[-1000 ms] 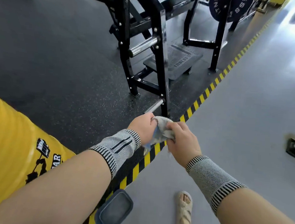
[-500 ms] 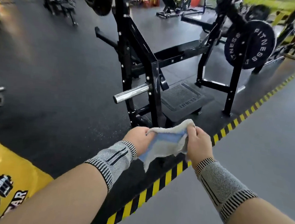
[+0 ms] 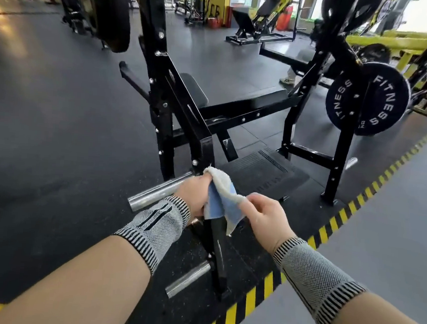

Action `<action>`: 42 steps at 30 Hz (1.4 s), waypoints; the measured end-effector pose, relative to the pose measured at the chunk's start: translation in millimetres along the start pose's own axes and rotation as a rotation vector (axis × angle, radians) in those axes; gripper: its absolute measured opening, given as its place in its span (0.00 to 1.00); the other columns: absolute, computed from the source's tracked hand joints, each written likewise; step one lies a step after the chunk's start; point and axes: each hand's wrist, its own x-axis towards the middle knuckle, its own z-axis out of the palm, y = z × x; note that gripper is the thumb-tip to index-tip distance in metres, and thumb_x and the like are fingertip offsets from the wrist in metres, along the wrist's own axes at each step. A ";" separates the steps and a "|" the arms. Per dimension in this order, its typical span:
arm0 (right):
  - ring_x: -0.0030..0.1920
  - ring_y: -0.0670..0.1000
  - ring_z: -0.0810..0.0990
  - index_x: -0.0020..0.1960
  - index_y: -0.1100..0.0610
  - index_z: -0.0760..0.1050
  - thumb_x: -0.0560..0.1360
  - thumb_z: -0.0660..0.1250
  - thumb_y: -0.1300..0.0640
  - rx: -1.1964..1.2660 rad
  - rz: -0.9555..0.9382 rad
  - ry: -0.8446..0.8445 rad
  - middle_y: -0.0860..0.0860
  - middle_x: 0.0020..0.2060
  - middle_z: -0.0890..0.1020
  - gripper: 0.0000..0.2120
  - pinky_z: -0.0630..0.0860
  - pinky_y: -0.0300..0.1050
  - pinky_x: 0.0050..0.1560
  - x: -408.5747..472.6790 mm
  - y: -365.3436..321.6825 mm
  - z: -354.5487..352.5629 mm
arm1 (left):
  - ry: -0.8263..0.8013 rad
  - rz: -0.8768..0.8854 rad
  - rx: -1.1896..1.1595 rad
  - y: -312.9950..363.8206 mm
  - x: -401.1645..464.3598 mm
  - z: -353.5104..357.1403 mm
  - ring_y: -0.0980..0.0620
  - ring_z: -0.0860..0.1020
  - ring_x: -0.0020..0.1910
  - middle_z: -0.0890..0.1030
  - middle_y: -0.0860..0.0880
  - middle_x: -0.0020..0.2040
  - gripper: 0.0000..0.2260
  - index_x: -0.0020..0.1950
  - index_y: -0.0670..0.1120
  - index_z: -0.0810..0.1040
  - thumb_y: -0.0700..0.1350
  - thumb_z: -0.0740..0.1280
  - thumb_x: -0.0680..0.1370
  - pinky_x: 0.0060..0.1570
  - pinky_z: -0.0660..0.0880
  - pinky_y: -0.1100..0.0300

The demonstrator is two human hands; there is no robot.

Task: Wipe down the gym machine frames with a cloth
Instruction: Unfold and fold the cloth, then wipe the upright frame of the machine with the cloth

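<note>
A black bench-press frame (image 3: 185, 113) stands in front of me, its near upright post (image 3: 205, 151) just beyond my hands. A white and blue cloth (image 3: 223, 203) hangs between both hands. My left hand (image 3: 195, 195) grips the cloth's upper left part, close to the post and over a chrome peg (image 3: 153, 194). My right hand (image 3: 266, 218) pinches the cloth's right edge. Both wrists wear grey knit bands.
A second chrome peg (image 3: 188, 278) sticks out low on the post. A black FITNESS weight plate (image 3: 368, 98) hangs on the far upright. A ribbed foot plate (image 3: 265, 171) lies on the black floor. Yellow-black tape (image 3: 330, 222) borders the grey walkway at right.
The view has tilted up and I am closer to the frame. Both hands carried the cloth up to the near post, and the cloth now hangs less spread than half a second ago.
</note>
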 end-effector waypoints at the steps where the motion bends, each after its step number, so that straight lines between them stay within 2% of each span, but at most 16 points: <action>1: 0.29 0.40 0.71 0.36 0.52 0.76 0.73 0.68 0.48 0.025 -0.011 0.023 0.41 0.26 0.74 0.10 0.69 0.38 0.35 15.4 -3.0 -4.2 | -0.006 -0.001 -0.007 8.5 13.3 2.1 0.43 0.80 0.51 0.82 0.45 0.51 0.18 0.49 0.45 0.80 0.56 0.57 0.81 0.58 0.76 0.42; 3: 0.32 0.39 0.74 0.40 0.51 0.78 0.71 0.69 0.43 0.076 -0.021 0.024 0.41 0.30 0.78 0.12 0.71 0.35 0.37 43.6 -9.4 -10.8 | -0.020 -0.004 -0.012 27.0 34.6 6.6 0.42 0.81 0.52 0.84 0.43 0.50 0.18 0.45 0.48 0.81 0.58 0.57 0.80 0.58 0.76 0.43; 6: 0.36 0.41 0.76 0.44 0.52 0.77 0.70 0.71 0.45 0.047 -0.020 -0.042 0.43 0.37 0.81 0.11 0.74 0.37 0.41 89.4 -17.9 -14.1 | -0.023 0.019 0.013 55.2 68.2 14.0 0.42 0.82 0.50 0.84 0.43 0.47 0.20 0.45 0.45 0.81 0.60 0.60 0.77 0.56 0.78 0.45; 8: 0.40 0.44 0.79 0.46 0.51 0.75 0.69 0.72 0.46 -0.036 -0.035 -0.068 0.44 0.40 0.80 0.12 0.76 0.40 0.44 125.0 -18.7 -16.6 | -0.034 0.103 0.089 74.2 90.6 20.8 0.45 0.81 0.43 0.83 0.44 0.40 0.22 0.39 0.42 0.79 0.59 0.59 0.77 0.51 0.78 0.54; 11: 0.37 0.50 0.76 0.40 0.55 0.71 0.72 0.69 0.53 -0.202 -0.110 -0.113 0.47 0.35 0.77 0.08 0.72 0.42 0.38 183.5 -9.2 -27.6 | 0.054 0.241 0.375 101.2 120.7 36.5 0.53 0.72 0.34 0.74 0.48 0.33 0.19 0.34 0.43 0.70 0.49 0.55 0.82 0.40 0.69 0.60; 14: 0.30 0.49 0.66 0.32 0.56 0.62 0.72 0.66 0.57 -0.216 -0.127 -0.081 0.49 0.27 0.68 0.15 0.62 0.40 0.30 246.5 4.8 -47.8 | 0.200 0.286 0.563 127.7 158.6 52.8 0.51 0.70 0.36 0.73 0.49 0.34 0.16 0.34 0.46 0.71 0.45 0.58 0.82 0.42 0.66 0.58; 16: 0.29 0.50 0.66 0.30 0.56 0.61 0.72 0.66 0.58 -0.208 -0.132 -0.029 0.48 0.26 0.67 0.17 0.59 0.45 0.30 291.7 9.9 -65.7 | 0.332 0.263 0.598 142.4 187.7 62.8 0.51 0.67 0.32 0.70 0.49 0.31 0.16 0.32 0.46 0.67 0.45 0.60 0.80 0.42 0.65 0.55; 19: 0.33 0.53 0.68 0.30 0.56 0.62 0.73 0.66 0.57 -0.209 -0.160 -0.045 0.49 0.26 0.69 0.17 0.59 0.46 0.36 352.4 5.6 -90.9 | 0.414 0.169 0.539 162.0 216.1 89.4 0.48 0.66 0.30 0.69 0.46 0.29 0.17 0.31 0.44 0.66 0.45 0.60 0.80 0.35 0.62 0.54; 22: 0.30 0.50 0.68 0.28 0.57 0.63 0.74 0.68 0.54 -0.121 -0.269 -0.233 0.51 0.25 0.69 0.20 0.62 0.47 0.34 389.1 1.7 -97.7 | 0.409 0.124 0.497 180.6 235.0 117.1 0.40 0.76 0.46 0.81 0.37 0.44 0.17 0.44 0.37 0.78 0.47 0.57 0.83 0.40 0.63 0.56; 25: 0.30 0.49 0.73 0.28 0.58 0.72 0.77 0.65 0.50 0.172 -0.235 -0.453 0.52 0.24 0.74 0.21 0.76 0.50 0.40 413.7 -3.8 -99.7 | 0.481 0.110 0.326 201.4 249.9 124.6 0.39 0.77 0.54 0.82 0.37 0.51 0.17 0.50 0.36 0.80 0.46 0.57 0.83 0.47 0.69 0.59; 27: 0.31 0.52 0.76 0.26 0.55 0.73 0.78 0.62 0.52 0.431 -0.060 -0.588 0.52 0.25 0.77 0.22 0.80 0.54 0.44 425.2 -6.7 -102.2 | 0.567 0.069 0.194 206.3 257.2 123.6 0.40 0.78 0.55 0.82 0.39 0.51 0.19 0.48 0.39 0.81 0.51 0.58 0.81 0.57 0.74 0.52; 29: 0.31 0.54 0.78 0.29 0.58 0.73 0.79 0.61 0.56 0.533 0.010 -0.691 0.55 0.27 0.77 0.20 0.81 0.57 0.44 434.3 -11.8 -103.8 | 0.627 0.047 -0.022 206.5 263.4 121.5 0.38 0.79 0.54 0.82 0.39 0.48 0.19 0.43 0.43 0.80 0.58 0.60 0.75 0.58 0.75 0.42; 33: 0.33 0.52 0.76 0.30 0.57 0.71 0.77 0.63 0.62 0.274 -0.207 -0.781 0.52 0.28 0.76 0.16 0.80 0.52 0.43 449.5 -17.4 -89.8 | 0.613 -0.055 -0.360 215.6 269.2 116.8 0.40 0.82 0.49 0.84 0.42 0.43 0.25 0.41 0.46 0.83 0.67 0.67 0.63 0.56 0.77 0.41; 37: 0.31 0.50 0.76 0.30 0.56 0.68 0.73 0.64 0.62 0.033 -0.435 -0.873 0.52 0.28 0.75 0.13 0.78 0.47 0.36 462.6 -34.9 -72.5 | 0.679 0.002 -0.110 220.8 271.3 93.0 0.45 0.81 0.43 0.83 0.44 0.40 0.18 0.40 0.43 0.81 0.58 0.67 0.64 0.53 0.78 0.43; 39: 0.29 0.50 0.74 0.30 0.57 0.68 0.74 0.64 0.61 0.076 -0.444 -0.807 0.51 0.27 0.73 0.14 0.73 0.41 0.32 472.9 -51.7 -60.5 | 0.768 0.043 -0.134 225.7 271.7 70.4 0.47 0.78 0.41 0.80 0.44 0.38 0.17 0.42 0.39 0.80 0.53 0.64 0.66 0.52 0.77 0.43; 42: 0.34 0.50 0.76 0.39 0.54 0.71 0.76 0.63 0.56 0.098 -0.441 -0.480 0.46 0.31 0.77 0.08 0.70 0.40 0.35 493.9 -84.1 -34.3 | 0.747 0.085 -0.364 244.5 272.1 39.5 0.46 0.77 0.43 0.79 0.42 0.41 0.15 0.46 0.42 0.80 0.50 0.65 0.67 0.50 0.76 0.44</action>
